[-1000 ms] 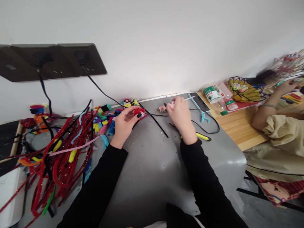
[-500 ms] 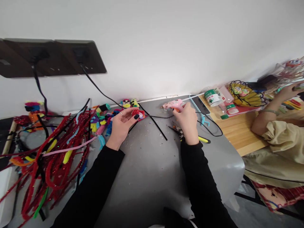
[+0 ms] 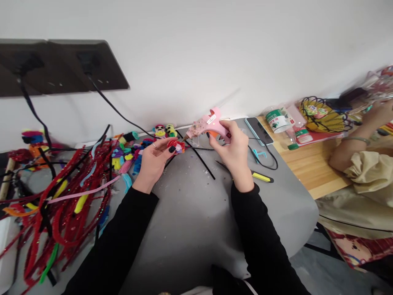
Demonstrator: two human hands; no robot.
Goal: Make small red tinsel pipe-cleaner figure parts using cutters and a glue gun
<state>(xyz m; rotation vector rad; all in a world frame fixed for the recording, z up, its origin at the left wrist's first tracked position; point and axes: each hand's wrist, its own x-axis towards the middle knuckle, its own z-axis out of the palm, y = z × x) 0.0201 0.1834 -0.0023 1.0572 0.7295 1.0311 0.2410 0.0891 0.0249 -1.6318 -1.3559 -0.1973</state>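
Between thumb and fingers, my left hand (image 3: pixel 153 164) pinches a small red pipe-cleaner piece (image 3: pixel 176 146) with some white and purple on it. My right hand (image 3: pixel 235 153) is wrapped round the handle of a pink hot glue gun (image 3: pixel 208 122), whose body is crusted with dried glue. The gun's nozzle points left and meets or nearly meets the red piece; contact is hard to tell. Under my right wrist lie pliers (image 3: pixel 222 164), partly hidden, and a yellow-black cutter knife (image 3: pixel 260 176). A black pipe cleaner (image 3: pixel 201 157) rests on the grey table (image 3: pixel 193 217).
Red tinsel pipe cleaners (image 3: pixel 70 205) heap at left beside small colourful pipe-cleaner figures (image 3: pixel 125 153). Cords run from the wall socket (image 3: pixel 89 65). A phone (image 3: pixel 258 130), plastic bottles (image 3: pixel 278 121) and a wire basket (image 3: pixel 325 116) stand right, near another person's arm (image 3: pixel 356 143).
My right hand has lifted the glue gun and swung its nozzle leftward to the red piece. My left hand keeps its pinch. The view has shifted slightly.
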